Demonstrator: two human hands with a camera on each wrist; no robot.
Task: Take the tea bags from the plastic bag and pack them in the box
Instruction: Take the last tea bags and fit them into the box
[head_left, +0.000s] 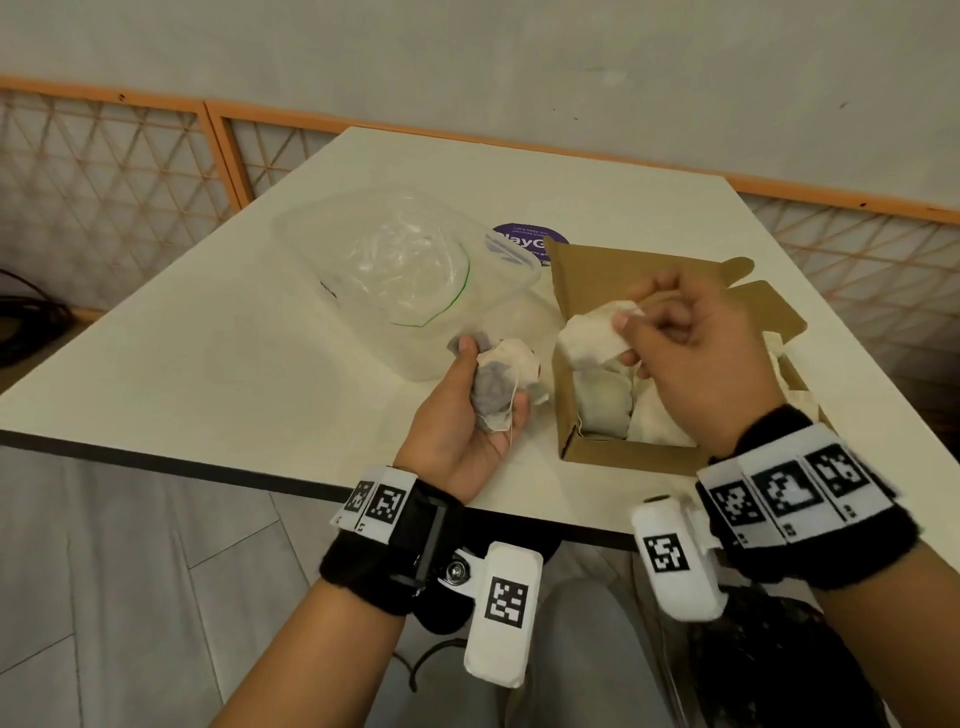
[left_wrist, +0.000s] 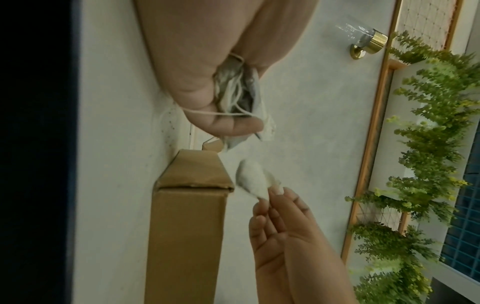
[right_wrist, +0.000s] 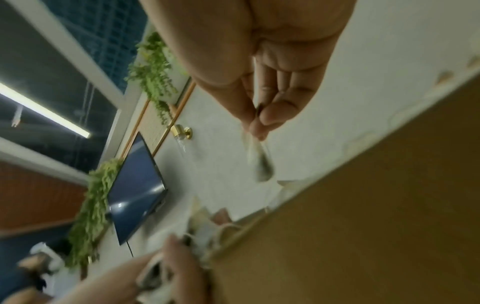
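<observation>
Pinching one tea bag (head_left: 592, 332) by its top edge, the right hand (head_left: 691, 353) holds it just above the open cardboard box (head_left: 623, 452), which already has several pale bags lying inside. The left hand (head_left: 467, 415), beside the box, has its fingers curled round a small bunch of tea bags (head_left: 498, 389) with trailing strings. Behind them the clear plastic bag (head_left: 405, 270) lies slack on the white table (head_left: 208, 338) and looks nearly emptied, so packing seems well advanced, with the handful left to go.

White table (head_left: 208, 332), plastic bag (head_left: 405, 270), cardboard box (head_left: 628, 452), purple sticker (head_left: 524, 236)
</observation>
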